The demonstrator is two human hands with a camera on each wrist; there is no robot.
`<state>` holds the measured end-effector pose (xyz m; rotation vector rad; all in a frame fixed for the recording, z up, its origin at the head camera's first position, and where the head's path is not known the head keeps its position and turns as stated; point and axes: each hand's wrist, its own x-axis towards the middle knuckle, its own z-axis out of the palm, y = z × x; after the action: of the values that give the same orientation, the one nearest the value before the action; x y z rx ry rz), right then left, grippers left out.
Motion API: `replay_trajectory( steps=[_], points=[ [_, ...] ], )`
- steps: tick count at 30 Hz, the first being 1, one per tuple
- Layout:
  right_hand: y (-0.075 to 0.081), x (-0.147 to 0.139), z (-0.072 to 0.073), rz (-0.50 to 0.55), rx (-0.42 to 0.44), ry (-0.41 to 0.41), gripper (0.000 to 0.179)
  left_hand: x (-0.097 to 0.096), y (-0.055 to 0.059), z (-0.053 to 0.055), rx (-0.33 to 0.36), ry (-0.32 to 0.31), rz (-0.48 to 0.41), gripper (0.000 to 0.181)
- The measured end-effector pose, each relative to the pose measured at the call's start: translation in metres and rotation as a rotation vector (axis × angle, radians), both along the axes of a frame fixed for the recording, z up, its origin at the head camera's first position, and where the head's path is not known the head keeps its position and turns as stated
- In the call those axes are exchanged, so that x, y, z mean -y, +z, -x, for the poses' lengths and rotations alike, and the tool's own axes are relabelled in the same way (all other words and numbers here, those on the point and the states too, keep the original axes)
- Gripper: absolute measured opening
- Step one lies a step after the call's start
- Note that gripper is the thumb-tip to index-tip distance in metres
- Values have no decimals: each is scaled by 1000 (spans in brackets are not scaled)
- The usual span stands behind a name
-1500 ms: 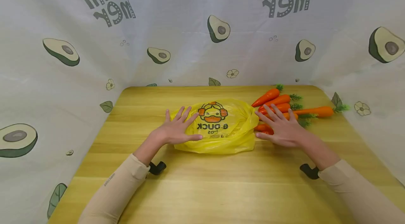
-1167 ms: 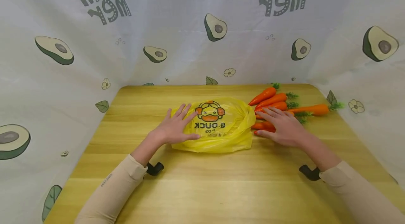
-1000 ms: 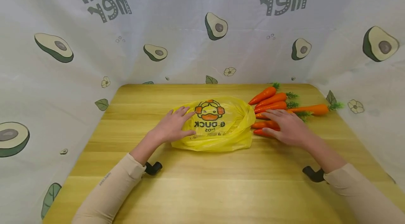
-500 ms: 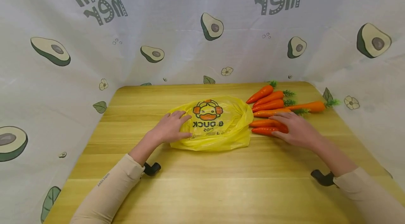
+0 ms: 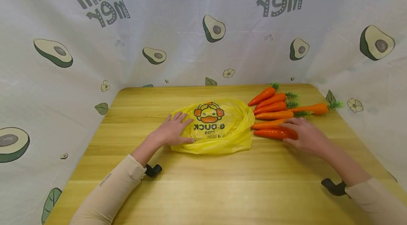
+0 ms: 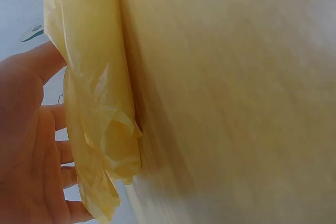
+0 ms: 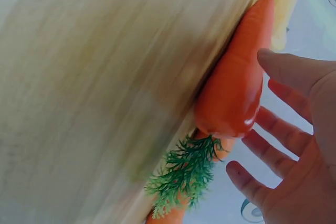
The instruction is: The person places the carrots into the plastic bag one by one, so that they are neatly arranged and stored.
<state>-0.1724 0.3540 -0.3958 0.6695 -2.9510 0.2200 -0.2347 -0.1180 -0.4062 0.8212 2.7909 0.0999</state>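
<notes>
A yellow plastic bag [image 5: 235, 126] printed with a duck lies flat near the middle of the table. My left hand [image 5: 170, 131] is at its left edge, fingers relaxed and slightly bent; in the left wrist view the fingers lie behind the bag [image 6: 97, 87]. To the bag's right, several orange toy carrots [image 5: 273, 115] fan out, most tips pointing at it. Over the thick end of the nearest carrot [image 5: 270, 133] is my right hand [image 5: 306, 136]. The right wrist view shows its fingers spread loosely beside that carrot [image 7: 231, 87], not closed round it.
The wooden table [image 5: 216, 189] extends towards me in front of the bag. A white curtain [image 5: 184, 13] with avocado prints stands behind it and at both sides. Dark wrist-camera mounts [image 5: 153, 171] stick out beneath both wrists.
My right hand has moved right, from the bag's edge to the nearest carrot's thick end, its fingers drawing together. The left hand's spread fingers have relaxed. The bag and carrots stay in place.
</notes>
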Motion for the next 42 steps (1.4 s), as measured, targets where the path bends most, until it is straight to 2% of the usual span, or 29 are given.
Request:
replay_trajectory(
  steps=[7, 13, 26, 32, 42],
  points=[
    [-6, -5, -4, -31, -41, 32, 45, -1, -5, -1, 52, 2, 44, 88],
    [-6, -6, -9, -27, -23, 18, 44, -3, -9, -3, 83, 2, 44, 87],
    [-9, -3, -5, -32, -5, 8, 46, -4, -11, -1, 99, 23, 44, 86],
    [-10, -3, -3, -44, 33, 1, 49, -6, -10, 1, 95, 28, 66, 85],
    [-8, -4, -2, -22, 44, 46, 48, -9, -9, 5, 95, 34, 66, 86]
  ],
)
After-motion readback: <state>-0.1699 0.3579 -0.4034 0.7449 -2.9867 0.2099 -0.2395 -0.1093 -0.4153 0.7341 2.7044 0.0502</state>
